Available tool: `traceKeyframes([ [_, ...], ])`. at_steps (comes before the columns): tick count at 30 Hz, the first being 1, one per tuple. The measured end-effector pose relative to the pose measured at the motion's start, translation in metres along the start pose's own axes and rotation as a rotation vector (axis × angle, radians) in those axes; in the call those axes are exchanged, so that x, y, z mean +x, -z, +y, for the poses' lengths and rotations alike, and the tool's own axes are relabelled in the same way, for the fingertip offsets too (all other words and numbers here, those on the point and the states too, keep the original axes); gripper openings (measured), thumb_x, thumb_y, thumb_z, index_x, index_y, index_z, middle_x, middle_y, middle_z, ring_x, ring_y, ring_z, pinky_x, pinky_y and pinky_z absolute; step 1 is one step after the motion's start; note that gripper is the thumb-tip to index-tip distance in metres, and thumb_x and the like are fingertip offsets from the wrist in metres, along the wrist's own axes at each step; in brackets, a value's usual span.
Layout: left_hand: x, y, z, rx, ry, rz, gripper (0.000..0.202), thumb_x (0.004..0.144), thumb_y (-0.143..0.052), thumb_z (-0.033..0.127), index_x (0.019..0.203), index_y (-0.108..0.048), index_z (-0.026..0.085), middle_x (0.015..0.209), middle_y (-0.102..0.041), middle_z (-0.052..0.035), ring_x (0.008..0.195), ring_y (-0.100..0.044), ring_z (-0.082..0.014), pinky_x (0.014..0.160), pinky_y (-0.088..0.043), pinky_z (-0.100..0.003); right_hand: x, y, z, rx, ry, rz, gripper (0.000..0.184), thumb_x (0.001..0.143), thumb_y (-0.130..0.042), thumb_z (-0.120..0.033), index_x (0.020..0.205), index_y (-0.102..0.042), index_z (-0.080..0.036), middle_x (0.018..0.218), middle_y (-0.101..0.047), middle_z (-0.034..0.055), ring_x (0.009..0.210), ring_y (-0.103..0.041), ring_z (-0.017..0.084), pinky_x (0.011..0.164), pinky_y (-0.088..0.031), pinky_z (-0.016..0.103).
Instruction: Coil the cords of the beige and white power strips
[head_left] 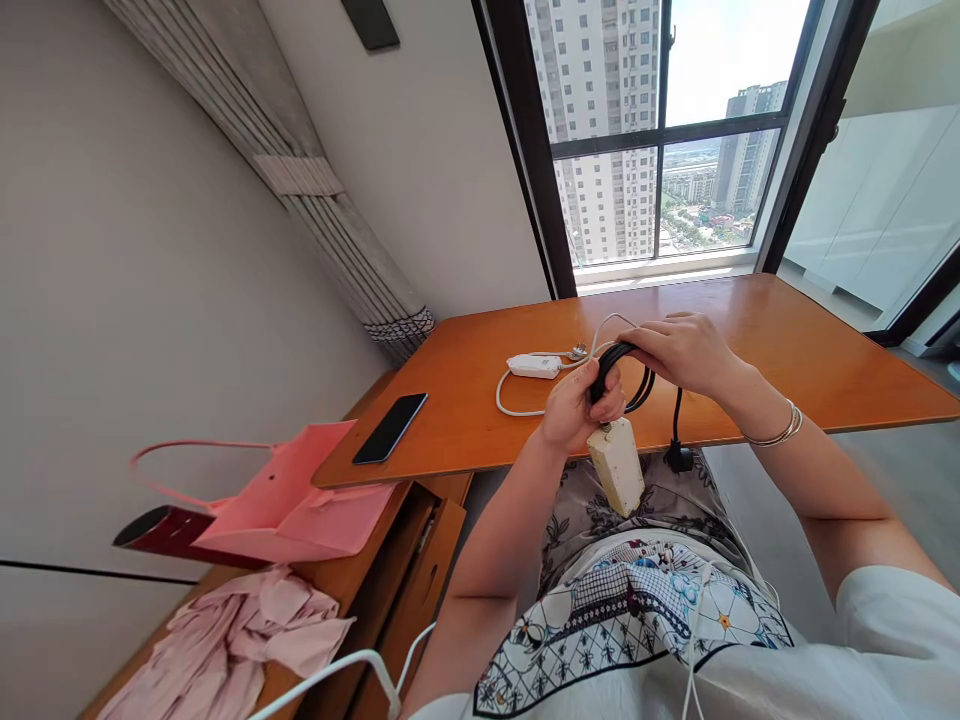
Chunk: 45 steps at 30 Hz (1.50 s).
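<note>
Holding black cable [611, 358], orange-brown table [465, 400], window [661, 135]

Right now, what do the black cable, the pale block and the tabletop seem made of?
Black cable: dull rubber or plastic, judging by its smooth loops. Pale block: probably matte plastic, boxy and speckled. Tabletop: varnished wood or laminate, orange-brown with soft sheen.

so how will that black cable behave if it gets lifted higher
The black cable will probably flop yet spring slightly, curving in smooth loops. Its dangling plug would likely swing. The chunky cream block below the left hand may tug downward.
</note>
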<state>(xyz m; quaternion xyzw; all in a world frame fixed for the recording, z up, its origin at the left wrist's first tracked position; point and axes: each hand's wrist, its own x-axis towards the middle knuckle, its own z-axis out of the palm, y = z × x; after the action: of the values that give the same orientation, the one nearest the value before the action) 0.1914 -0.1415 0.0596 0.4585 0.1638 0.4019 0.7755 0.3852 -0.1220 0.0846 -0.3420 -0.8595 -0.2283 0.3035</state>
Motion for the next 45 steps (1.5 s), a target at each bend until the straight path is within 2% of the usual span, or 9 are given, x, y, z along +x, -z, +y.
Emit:
traceKeyframes([
  [6, 0.000, 0.007, -0.002, 0.110, 0.017, -0.096, 0.049, 0.098, -0.045, 0.056, 0.071, -0.054, 0.016, 0.039, -0.024, 0.0093, 0.036, -0.018, -0.0058, 0.043, -0.025, -0.017, -0.001, 0.007, 0.010, 0.348, -0.053, -0.184, 0.037, 0.102, -0.046, -0.042, 0.098, -0.073, -0.017, 0.072, -0.068, 0.0021, 0.059, -0.054, 0.010, 0.059, -0.033, 0.025],
  [12, -0.003, 0.005, -0.005, 0.030, 0.047, -0.140, 0.050, 0.092, -0.061, 0.049, 0.061, -0.037, 0.019, 0.046, -0.037, 0.0063, 0.037, -0.021, -0.0043, 0.041, -0.027, -0.018, 0.000, -0.008, 0.015, 0.968, -0.166, -0.272, 0.036, 0.094, -0.058, -0.047, 0.095, -0.073, -0.014, 0.070, -0.065, 0.0015, 0.065, -0.057, 0.011, 0.062, -0.043, 0.025],
  [17, -0.003, -0.005, -0.007, -0.101, -0.003, 0.021, 0.055, 0.096, -0.055, 0.047, 0.059, -0.026, 0.018, 0.087, -0.071, -0.0076, 0.041, -0.030, -0.0037, 0.038, -0.028, -0.019, -0.005, -0.032, 0.004, 1.213, -0.333, -0.095, 0.046, 0.089, -0.060, -0.061, 0.093, -0.070, -0.016, 0.083, -0.066, 0.0040, 0.076, -0.059, 0.014, 0.071, -0.049, 0.028],
  [25, -0.007, -0.003, 0.004, -0.149, -0.210, 0.109, 0.050, 0.093, -0.058, 0.048, 0.058, -0.038, 0.019, 0.125, -0.070, -0.0090, 0.068, -0.061, -0.0125, 0.046, -0.049, -0.022, -0.036, -0.060, -0.021, 1.374, -0.514, -0.051, 0.058, 0.094, -0.044, -0.070, 0.117, -0.060, -0.019, 0.086, -0.063, 0.0033, 0.067, -0.056, 0.014, 0.065, -0.050, 0.029],
  [28, -0.013, -0.003, 0.014, -0.137, -0.331, 0.147, 0.044, 0.096, -0.051, 0.050, 0.064, -0.048, 0.019, 0.137, -0.064, -0.0059, 0.102, -0.069, -0.0209, 0.067, -0.062, -0.029, -0.050, -0.067, -0.028, 1.283, -0.544, -0.173, 0.047, 0.100, -0.041, -0.056, 0.123, -0.056, -0.017, 0.077, -0.059, 0.0008, 0.068, -0.056, 0.014, 0.070, -0.050, 0.030],
  [32, -0.017, -0.007, 0.020, -0.105, -0.449, 0.198, 0.042, 0.098, -0.049, 0.053, 0.071, -0.053, 0.020, 0.143, -0.059, -0.0026, 0.138, -0.052, -0.0274, 0.096, -0.060, -0.042, -0.063, -0.071, -0.039, 0.970, -0.544, -0.288, 0.051, 0.101, -0.038, -0.032, 0.149, -0.032, -0.013, 0.079, -0.060, 0.0017, 0.071, -0.060, 0.016, 0.072, -0.049, 0.032],
  [35, -0.017, -0.008, 0.019, -0.077, -0.477, 0.220, 0.043, 0.096, -0.052, 0.054, 0.070, -0.052, 0.020, 0.139, -0.062, -0.0036, 0.141, -0.049, -0.0284, 0.097, -0.059, -0.044, -0.066, -0.066, -0.045, 0.621, -0.516, -0.222, 0.058, 0.099, -0.035, -0.022, 0.154, -0.020, -0.009, 0.096, -0.065, 0.0107, 0.074, -0.063, 0.020, 0.071, -0.049, 0.034],
  [38, -0.012, -0.006, 0.016, -0.018, -0.448, 0.248, 0.046, 0.093, -0.057, 0.056, 0.066, -0.050, 0.019, 0.134, -0.065, -0.0065, 0.138, -0.052, -0.0302, 0.091, -0.061, -0.042, -0.064, -0.050, -0.049, 0.304, -0.433, -0.288, 0.055, 0.098, -0.038, -0.022, 0.153, -0.031, -0.013, 0.116, -0.065, 0.0166, 0.079, -0.066, 0.023, 0.066, -0.047, 0.032],
  [45, -0.005, 0.001, 0.006, 0.059, -0.467, 0.233, 0.044, 0.086, -0.072, 0.041, 0.061, -0.044, 0.018, 0.138, -0.063, -0.0089, 0.134, -0.056, -0.0287, 0.088, -0.058, -0.033, -0.048, 0.006, -0.059, 0.029, -0.113, -0.449, 0.056, 0.096, -0.043, -0.014, 0.152, -0.042, -0.016, 0.107, -0.065, 0.0125, 0.066, -0.061, 0.016, 0.054, -0.038, 0.028],
])
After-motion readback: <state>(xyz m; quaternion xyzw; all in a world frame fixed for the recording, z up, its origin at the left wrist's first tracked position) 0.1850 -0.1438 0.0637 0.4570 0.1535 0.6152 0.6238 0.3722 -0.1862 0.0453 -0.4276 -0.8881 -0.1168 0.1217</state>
